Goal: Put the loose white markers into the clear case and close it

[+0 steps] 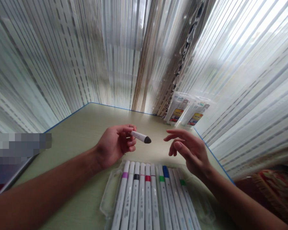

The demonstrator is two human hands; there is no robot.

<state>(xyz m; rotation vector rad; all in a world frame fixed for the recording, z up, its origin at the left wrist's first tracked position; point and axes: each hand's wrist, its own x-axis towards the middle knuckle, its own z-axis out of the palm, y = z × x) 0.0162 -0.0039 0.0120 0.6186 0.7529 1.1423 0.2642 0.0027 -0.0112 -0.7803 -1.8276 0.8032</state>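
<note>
My left hand (117, 142) pinches a white marker (139, 136) between thumb and fingers, its dark end pointing right and slightly down. Across from that end, my right hand (188, 148) hovers with fingers spread and bent, holding nothing and apart from the marker. Below both hands lies a clear plastic case (108, 195) with several white markers (147, 195) side by side in it. Their bands are purple, black, red, green and blue. The lower ends of the row run out of view.
Two clear packages (176, 110) with yellow labels stand at the table's back right corner. A string curtain (115, 57) hangs behind the pale green table (79, 124). At the left edge is a partly pixelated flat object (12, 166). Patterned fabric (276, 191) lies at the right.
</note>
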